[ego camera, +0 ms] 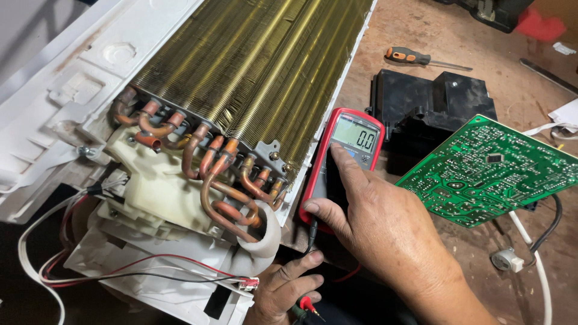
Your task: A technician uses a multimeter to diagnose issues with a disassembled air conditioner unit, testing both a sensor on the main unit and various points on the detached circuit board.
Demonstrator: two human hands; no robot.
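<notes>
Right now the right hand (pixel 385 232) is resting over a red-cased multimeter (pixel 343 159), its thumb lying along the meter's left edge and its forefinger pressing on the face just under the lit display, so the hand is gripping the meter rather than lying slack. The meter is leaning against the white plastic frame of an opened air-conditioner unit (pixel 78 90), just beside the brass-coloured fin coil (pixel 259 66) and the bent copper tubes (pixel 223 180). Lower down, the left hand (pixel 286 295) is curling its fingers near a small white connector (pixel 248 283) at the end of thin red, black and white wires (pixel 120 271); a red-tipped probe (pixel 308 306) is sitting at its fingertips, though whether the fingers are actually pinching it is hard to tell from this angle. To the right, a green circuit board (pixel 487 171) is lying tilted across a black plastic housing (pixel 421 105) on the worn brown bench (pixel 421 36), and an orange-handled screwdriver (pixel 412 58) is lying well apart behind them.
</notes>
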